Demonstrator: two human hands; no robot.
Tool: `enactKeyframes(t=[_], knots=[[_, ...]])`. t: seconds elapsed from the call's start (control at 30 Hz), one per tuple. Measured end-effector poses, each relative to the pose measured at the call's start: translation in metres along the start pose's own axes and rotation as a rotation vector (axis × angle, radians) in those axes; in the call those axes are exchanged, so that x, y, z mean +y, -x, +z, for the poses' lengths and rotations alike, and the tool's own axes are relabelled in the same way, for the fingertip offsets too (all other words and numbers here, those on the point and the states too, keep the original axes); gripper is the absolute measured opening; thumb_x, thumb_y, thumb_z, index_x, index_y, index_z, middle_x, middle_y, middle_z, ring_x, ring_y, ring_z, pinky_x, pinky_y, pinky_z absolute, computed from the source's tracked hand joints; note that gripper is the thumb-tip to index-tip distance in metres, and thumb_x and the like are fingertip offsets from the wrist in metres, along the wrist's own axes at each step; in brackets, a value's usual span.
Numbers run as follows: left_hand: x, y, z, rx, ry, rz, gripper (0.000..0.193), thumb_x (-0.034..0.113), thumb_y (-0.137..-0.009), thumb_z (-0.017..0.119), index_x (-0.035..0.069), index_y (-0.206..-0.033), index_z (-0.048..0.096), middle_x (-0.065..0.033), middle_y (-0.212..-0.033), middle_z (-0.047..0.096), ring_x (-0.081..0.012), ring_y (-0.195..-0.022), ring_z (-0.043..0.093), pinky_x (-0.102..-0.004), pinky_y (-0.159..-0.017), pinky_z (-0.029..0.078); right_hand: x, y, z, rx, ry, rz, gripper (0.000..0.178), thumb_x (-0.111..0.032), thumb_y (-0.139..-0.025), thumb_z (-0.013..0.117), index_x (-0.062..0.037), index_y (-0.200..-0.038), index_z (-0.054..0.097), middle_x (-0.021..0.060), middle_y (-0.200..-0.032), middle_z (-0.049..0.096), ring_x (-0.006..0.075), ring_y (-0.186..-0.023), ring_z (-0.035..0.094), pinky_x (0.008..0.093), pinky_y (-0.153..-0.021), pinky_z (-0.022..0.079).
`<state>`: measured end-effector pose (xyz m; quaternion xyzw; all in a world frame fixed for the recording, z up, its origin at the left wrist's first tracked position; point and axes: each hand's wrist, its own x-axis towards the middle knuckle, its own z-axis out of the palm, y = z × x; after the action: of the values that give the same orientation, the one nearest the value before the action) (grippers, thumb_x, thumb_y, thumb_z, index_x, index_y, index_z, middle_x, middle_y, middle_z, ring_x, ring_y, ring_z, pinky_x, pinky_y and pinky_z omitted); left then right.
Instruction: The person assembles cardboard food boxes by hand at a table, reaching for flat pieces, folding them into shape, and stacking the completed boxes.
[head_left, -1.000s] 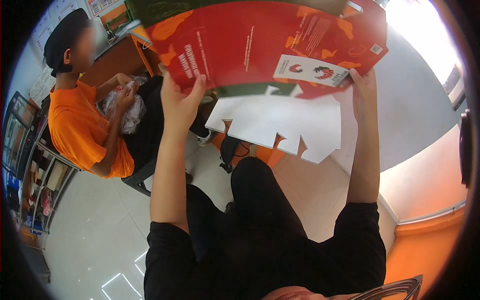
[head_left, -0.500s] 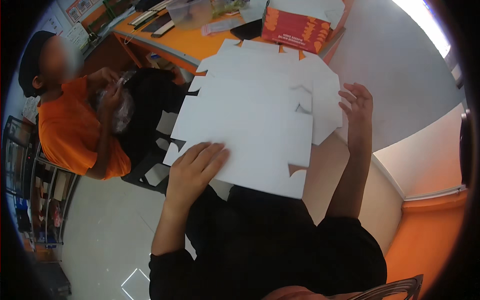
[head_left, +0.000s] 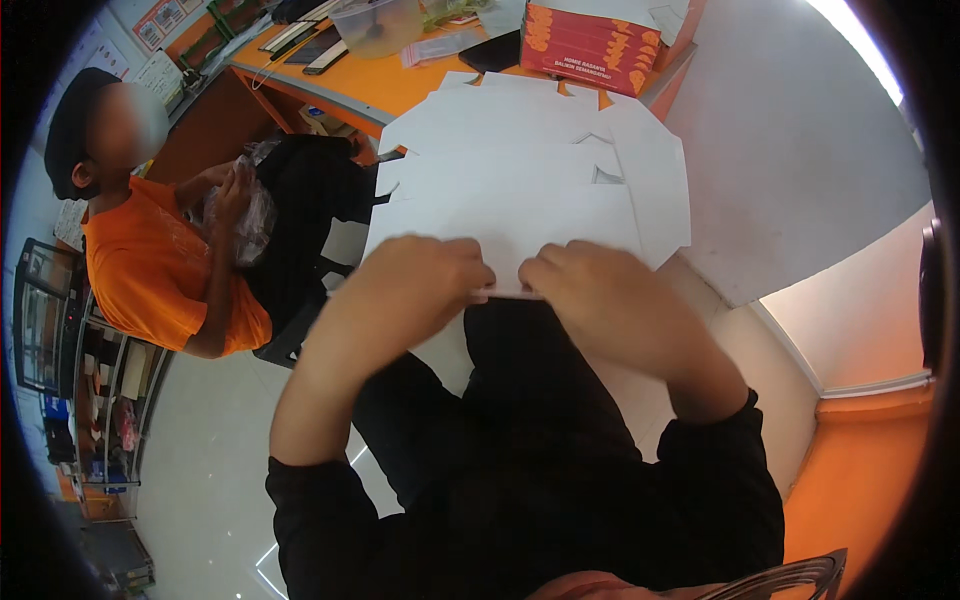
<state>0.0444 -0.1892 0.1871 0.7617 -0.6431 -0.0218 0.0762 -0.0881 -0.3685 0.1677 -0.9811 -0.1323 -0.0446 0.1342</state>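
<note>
- At left we see a co-worker [head_left: 165,270], both hands on a clear plastic bag [head_left: 258,222].
- A clear tub [head_left: 375,30] stands on the orange desk [head_left: 385,75].
- Our left hand [head_left: 415,280] curls closed, gripping the near edge of the white notched sheets [head_left: 500,185], which overlap before us, above our knees.
- Our right hand [head_left: 595,290] grips the same edge, near the left.
- A red box [head_left: 590,50] sits on the desk.
</note>
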Motion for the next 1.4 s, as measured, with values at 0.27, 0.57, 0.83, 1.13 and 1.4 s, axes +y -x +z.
enactKeyframes(t=[0.27,0.57,0.83,1.13,1.4], knots=[[-0.090,-0.080,0.010,-0.670,0.715,-0.141,0.044,0.029,-0.069,0.077,0.005,-0.100,0.060,-0.0051,-0.090,0.064,-0.0139,-0.081,0.060,-0.0256,-0.076,0.044,0.046,-0.066,-0.037,-0.486,-0.258,0.259,0.035,-0.013,-0.080,0.062,-0.0094,-0.110,0.043,0.0130,-0.096,0.061,0.0288,-0.082,0.061,0.0389,-0.066,0.047],[-0.098,-0.079,0.019,-0.727,0.852,-0.092,0.047,0.022,-0.070,0.078,0.003,-0.105,0.053,-0.0037,-0.089,0.064,-0.0122,-0.083,0.058,-0.0265,-0.073,0.044,0.013,-0.022,0.009,0.105,0.200,-0.013,0.049,-0.010,-0.071,0.066,-0.0022,-0.116,0.049,0.0106,-0.121,0.049,0.0276,-0.105,0.049,0.0383,-0.092,0.041],[-0.026,-0.001,0.022,0.274,-0.111,-0.046,0.067,0.024,-0.061,0.077,0.016,-0.123,0.052,-0.0016,-0.127,0.050,-0.0210,-0.116,0.046,-0.0374,-0.093,0.037,0.019,-0.024,0.028,0.191,0.420,-0.016,0.036,-0.010,-0.077,0.058,0.0020,-0.110,0.049,0.0181,-0.120,0.052,0.0297,-0.103,0.054,0.0401,-0.088,0.047],[-0.027,0.004,0.042,0.514,-0.223,0.044,0.035,0.011,-0.076,0.057,0.012,-0.111,0.056,-0.0035,-0.104,0.063,-0.0178,-0.095,0.060,-0.0333,-0.079,0.046,0.007,-0.028,-0.006,0.176,0.301,-0.036,0.028,-0.009,-0.073,0.059,-0.0017,-0.099,0.053,0.0141,-0.099,0.062,0.0268,-0.090,0.060,0.0366,-0.072,0.050],[-0.037,-0.028,-0.036,0.109,0.087,-0.017,0.024,0.008,-0.080,0.055,0.006,-0.103,0.059,-0.0121,-0.087,0.063,-0.0256,-0.081,0.061,-0.0347,-0.071,0.047,0.030,-0.048,-0.070,-0.182,-0.006,0.094,0.020,-0.013,-0.079,0.045,-0.0028,-0.095,0.052,0.0177,-0.078,0.060,0.0313,-0.075,0.059,0.0410,-0.067,0.046]])
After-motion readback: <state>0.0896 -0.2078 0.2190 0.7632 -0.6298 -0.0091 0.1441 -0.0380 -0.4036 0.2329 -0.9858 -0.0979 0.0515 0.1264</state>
